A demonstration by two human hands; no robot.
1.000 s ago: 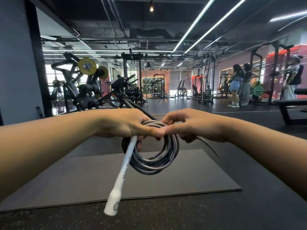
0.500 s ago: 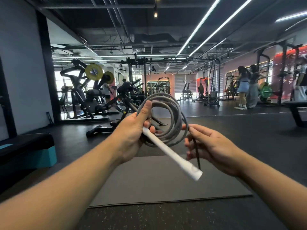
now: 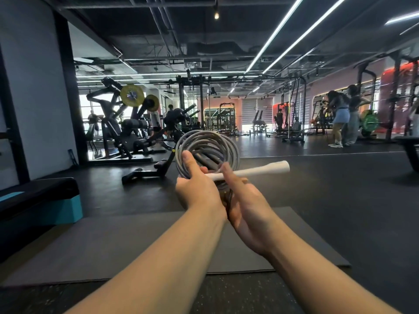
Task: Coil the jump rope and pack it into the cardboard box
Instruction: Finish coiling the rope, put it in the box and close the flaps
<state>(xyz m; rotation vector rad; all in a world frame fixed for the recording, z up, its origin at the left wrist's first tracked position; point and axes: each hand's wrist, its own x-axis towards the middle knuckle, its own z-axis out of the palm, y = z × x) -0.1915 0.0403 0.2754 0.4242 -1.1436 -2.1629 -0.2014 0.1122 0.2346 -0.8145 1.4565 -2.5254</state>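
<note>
1. Rope [image 3: 207, 150]: grey jump rope, standing wound into a round bundle of several loops, held upright at chest height out in front of the person, above the floor mat [image 3: 118, 243]. A short dark tail is hanging down between the two palms.
2. Handle [image 3: 254, 170]: white, slender, flaring at its far end; lying crosswise in front of the lower part of the bundle and pointing to the right. A second handle is not showing anywhere.
3. Left hand [image 3: 197, 189]: its grip is closing on the lower left of the bundle, thumb pressing against the front of the loops, fingers hidden behind.
4. Right hand [image 3: 246, 205]: its grip is pinching the near end of the handle, thumb lying over the top; how the remaining fingers are sitting cannot be told.
5. Cardboard box: not appearing in view; its whereabouts cannot be stated.
6. Progress, as a judgement: coiling is looking nearly complete, with only the handle and tail wanting tucking or securing. Packing is not yet starting; the bundle needs carrying to the box and setting inside without springing loose.
</note>
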